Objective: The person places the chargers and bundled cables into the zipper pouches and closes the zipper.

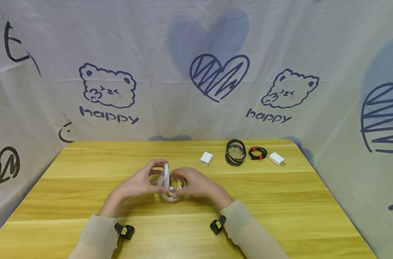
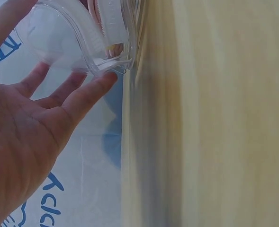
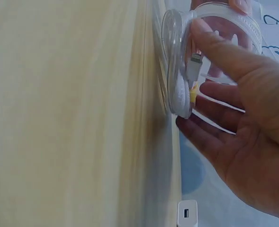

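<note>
A clear round zip case (image 1: 170, 199) stands opened at the middle of the table, its lid (image 1: 166, 175) tilted up. My left hand (image 1: 140, 182) grips the lid, thumb at the near side and fingers at the far side. Inside the base lies a coiled white USB cable (image 3: 180, 94) with a yellow tie (image 3: 193, 92); its metal plug (image 3: 196, 58) shows in the right wrist view. My right hand (image 1: 196, 182) holds the case from the right, thumb reaching over the opening beside the plug and fingertips at the base's rim.
Behind the hands lie a white charger (image 1: 206, 158), a black coiled cable (image 1: 234, 161), a smaller black cable with red ties (image 1: 263, 153) and another white charger (image 1: 276, 159) with prongs. A printed cloth (image 1: 157, 72) hangs behind the wooden table (image 1: 264, 190).
</note>
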The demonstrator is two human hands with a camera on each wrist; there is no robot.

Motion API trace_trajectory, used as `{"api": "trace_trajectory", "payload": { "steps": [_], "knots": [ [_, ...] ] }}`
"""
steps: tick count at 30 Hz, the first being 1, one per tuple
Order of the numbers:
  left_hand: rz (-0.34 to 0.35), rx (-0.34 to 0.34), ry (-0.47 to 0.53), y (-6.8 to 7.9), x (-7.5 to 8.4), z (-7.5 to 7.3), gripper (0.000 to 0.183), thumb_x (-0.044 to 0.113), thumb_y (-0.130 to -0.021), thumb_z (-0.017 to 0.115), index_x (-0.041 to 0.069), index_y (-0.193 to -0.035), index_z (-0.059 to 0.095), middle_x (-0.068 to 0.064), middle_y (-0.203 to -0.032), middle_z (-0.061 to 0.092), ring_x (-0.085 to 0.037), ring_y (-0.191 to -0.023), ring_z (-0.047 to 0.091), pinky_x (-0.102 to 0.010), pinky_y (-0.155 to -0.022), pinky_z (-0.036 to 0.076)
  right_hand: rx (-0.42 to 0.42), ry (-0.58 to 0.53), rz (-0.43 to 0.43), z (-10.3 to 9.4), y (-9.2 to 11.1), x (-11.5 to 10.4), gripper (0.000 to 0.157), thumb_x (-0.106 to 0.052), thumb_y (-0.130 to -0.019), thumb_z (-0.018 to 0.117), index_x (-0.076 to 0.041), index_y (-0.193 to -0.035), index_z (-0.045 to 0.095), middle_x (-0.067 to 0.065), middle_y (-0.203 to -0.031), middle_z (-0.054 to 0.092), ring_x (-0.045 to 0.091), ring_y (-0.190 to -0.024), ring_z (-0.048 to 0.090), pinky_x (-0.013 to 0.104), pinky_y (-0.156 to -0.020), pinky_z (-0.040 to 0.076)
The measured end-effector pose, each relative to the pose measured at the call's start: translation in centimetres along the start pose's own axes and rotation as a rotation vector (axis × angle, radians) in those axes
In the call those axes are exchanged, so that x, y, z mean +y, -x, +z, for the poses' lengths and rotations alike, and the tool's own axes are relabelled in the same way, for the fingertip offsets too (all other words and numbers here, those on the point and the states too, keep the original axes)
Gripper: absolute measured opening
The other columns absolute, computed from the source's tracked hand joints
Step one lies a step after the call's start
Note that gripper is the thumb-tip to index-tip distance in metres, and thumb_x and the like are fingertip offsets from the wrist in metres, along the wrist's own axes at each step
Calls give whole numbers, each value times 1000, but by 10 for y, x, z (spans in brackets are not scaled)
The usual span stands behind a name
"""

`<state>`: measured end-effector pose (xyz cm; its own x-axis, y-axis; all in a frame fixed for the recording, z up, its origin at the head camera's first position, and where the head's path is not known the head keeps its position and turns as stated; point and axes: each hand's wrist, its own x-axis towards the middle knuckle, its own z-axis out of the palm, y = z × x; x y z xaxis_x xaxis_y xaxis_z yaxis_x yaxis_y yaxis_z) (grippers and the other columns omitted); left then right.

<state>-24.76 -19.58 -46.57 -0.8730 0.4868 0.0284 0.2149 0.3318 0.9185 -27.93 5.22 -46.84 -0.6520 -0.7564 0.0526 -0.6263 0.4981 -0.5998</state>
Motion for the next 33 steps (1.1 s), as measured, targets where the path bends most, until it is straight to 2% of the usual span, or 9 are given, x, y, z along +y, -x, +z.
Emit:
{"api": "trace_trajectory", "payload": {
  "steps": [3, 6, 9, 13, 18, 26, 33],
  "knots": [
    [14, -1, 0, 0, 0, 1, 92, 13, -85, 87, 5, -158, 31, -20, -160, 34, -47, -143, 41, -56, -114, 44, 2, -4, 11, 1, 1, 0, 64, -30, -84, 89, -10, -139, 62, 6, -135, 66, 17, -116, 60, 32, -101, 51],
    [19, -2, -1, -1, 0, 1, 94, 11, -85, 87, 4, -158, 30, -20, -160, 33, -47, -143, 40, -56, -114, 44, -11, 16, 2, 0, 2, 2, 69, -31, -85, 89, -7, -142, 60, 8, -141, 63, 20, -127, 58, 35, -110, 48],
    [18, -2, -5, -1, -2, 1, 95, 11, -85, 88, 4, -159, 29, -20, -160, 33, -47, -144, 39, -56, -114, 44, -44, 27, -9, -1, 3, 3, 73, -31, -88, 86, -4, -148, 55, 11, -150, 57, 25, -140, 52, 38, -120, 40],
    [18, 1, -1, 0, -3, 1, 95, 9, -84, 88, 4, -159, 29, -20, -160, 33, -46, -143, 40, -55, -114, 44, -84, -15, -5, -4, 6, 6, 79, -24, -87, 87, -2, -153, 50, 11, -157, 50, 27, -146, 45, 38, -124, 33],
    [23, 1, 4, 0, -3, 1, 94, 8, -84, 87, 5, -159, 30, -20, -160, 33, -47, -144, 39, -55, -115, 43, -95, -51, -7, -6, 8, 8, 84, -19, -82, 92, -4, -153, 50, 8, -156, 52, 24, -146, 45, 36, -123, 34],
    [14, -12, -6, 0, -2, 1, 93, 11, -85, 87, 8, -159, 31, -18, -161, 33, -46, -144, 39, -54, -115, 43, -40, -18, -29, -3, 4, 6, 71, -21, -80, 93, -5, -140, 61, 7, -139, 65, 18, -126, 59, 30, -110, 48],
    [13, -15, -3, 0, -1, 2, 94, 10, -85, 87, 6, -159, 29, -19, -161, 32, -46, -145, 38, -55, -116, 42, -31, 17, -21, -1, 3, 4, 74, -24, -78, 95, -5, -140, 61, 7, -139, 64, 19, -126, 59, 31, -110, 48]
  ]
}}
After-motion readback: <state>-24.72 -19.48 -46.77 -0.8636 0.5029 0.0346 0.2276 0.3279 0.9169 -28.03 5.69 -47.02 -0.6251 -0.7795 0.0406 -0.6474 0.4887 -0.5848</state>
